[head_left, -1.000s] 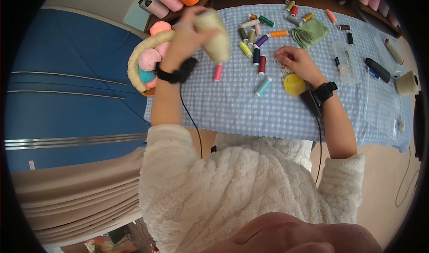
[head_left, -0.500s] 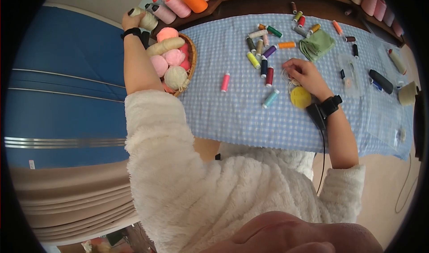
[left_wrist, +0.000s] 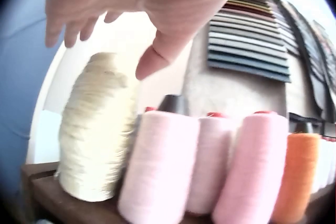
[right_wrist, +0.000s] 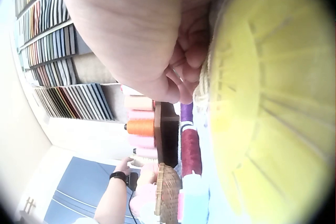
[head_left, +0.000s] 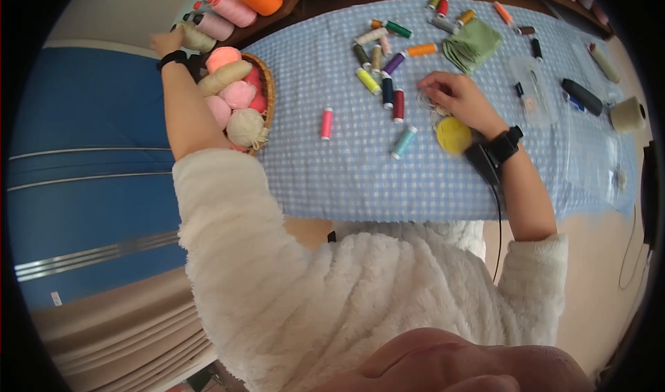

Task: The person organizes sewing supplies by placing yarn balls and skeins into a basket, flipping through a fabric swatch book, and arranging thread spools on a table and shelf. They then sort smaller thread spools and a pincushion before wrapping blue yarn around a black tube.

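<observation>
Now that the left hand [left_wrist: 142, 3] has let its grip go, the cream cone [left_wrist: 97, 129] stands on its own at the end of the shelf [left_wrist: 68, 207], just beside a pink cone [left_wrist: 160, 166]. From where I stand, the left fingers hang straight and apart over the top, with the thumb on the other side; whether the thumb brushes the cone I cannot tell. To my mind that makes the setting-down as good as finished, since the cone bears its own weight and looks nearly upright, leaning a little at most. A second ago it was a blur in mid-air over the checked cloth [head_left: 305, 177], above the pink spool [head_left: 326, 123]; half a second ago it had reached the shelf, with the hand about its tip. The arm is stretched out past the basket [head_left: 269, 101], whose balls of yarn show plainly, where at first the forearm crossed in front of them. The right hand [head_left: 457, 100] has stayed by the yellow disc [head_left: 454, 136] throughout, its fingers bent and close together at the loose cord [right_wrist: 200, 92]; whether they pinch any of it, I cannot tell.
</observation>
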`<move>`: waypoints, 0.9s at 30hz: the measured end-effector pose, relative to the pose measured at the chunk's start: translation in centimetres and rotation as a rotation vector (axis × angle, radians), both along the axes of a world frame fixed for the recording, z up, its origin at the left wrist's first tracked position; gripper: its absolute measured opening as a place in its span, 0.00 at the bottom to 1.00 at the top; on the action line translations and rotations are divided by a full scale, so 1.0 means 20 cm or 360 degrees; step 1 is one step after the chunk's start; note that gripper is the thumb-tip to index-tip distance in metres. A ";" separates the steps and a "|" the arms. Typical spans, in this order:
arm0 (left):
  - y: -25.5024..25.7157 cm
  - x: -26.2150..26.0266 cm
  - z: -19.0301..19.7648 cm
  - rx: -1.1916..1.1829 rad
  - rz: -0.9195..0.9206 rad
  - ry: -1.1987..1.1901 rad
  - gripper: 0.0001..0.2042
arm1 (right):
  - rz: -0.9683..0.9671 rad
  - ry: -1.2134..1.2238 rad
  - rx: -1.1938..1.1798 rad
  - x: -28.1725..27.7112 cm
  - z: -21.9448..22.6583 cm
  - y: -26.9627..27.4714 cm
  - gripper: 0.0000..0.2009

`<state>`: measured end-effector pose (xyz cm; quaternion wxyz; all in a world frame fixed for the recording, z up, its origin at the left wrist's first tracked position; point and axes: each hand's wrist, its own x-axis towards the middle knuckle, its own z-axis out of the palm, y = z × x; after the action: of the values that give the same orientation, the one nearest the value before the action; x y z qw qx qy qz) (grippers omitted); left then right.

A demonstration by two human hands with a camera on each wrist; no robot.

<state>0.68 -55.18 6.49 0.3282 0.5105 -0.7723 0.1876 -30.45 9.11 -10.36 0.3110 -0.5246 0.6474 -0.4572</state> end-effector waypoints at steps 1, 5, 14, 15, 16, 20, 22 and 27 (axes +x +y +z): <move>0.25 -0.08 0.07 -0.0134 -0.0221 0.0233 0.42 | 0.0004 0.0007 0.0013 0.01 0.02 0.00 0.10; 0.74 -0.39 0.23 0.0043 -0.0904 0.0370 0.35 | -0.0010 0.0008 -0.0089 -0.02 -0.06 -0.02 0.10; 1.91 -0.96 -0.37 0.0835 -0.1757 -0.0785 0.33 | 0.0019 0.0235 -0.0252 -0.03 -0.08 -0.02 0.09; 1.91 -1.01 -0.44 0.0799 -0.1831 -0.0699 0.33 | 0.0009 0.0248 -0.0294 -0.03 -0.09 -0.02 0.09; 1.88 -1.07 -0.52 0.0860 -0.1904 -0.0651 0.32 | 0.0004 0.0259 -0.0336 -0.03 -0.08 -0.02 0.09; 1.90 -1.20 -0.60 0.1471 -0.1927 -0.0713 0.21 | -0.0109 0.0358 -0.0291 -0.02 -0.01 0.01 0.10; 1.91 -1.20 -0.61 0.1387 -0.1995 -0.0853 0.17 | -0.0128 0.0422 -0.0398 -0.04 -0.02 0.01 0.10; 1.97 -1.40 -0.49 0.0910 -0.1789 -0.0623 0.25 | -0.0136 0.0463 -0.0401 -0.04 -0.03 -0.02 0.10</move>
<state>-27.24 -15.74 -3.27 0.0813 0.0530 -0.9860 -0.1356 -31.21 8.78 -10.93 0.1264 -0.5920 0.6448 -0.4666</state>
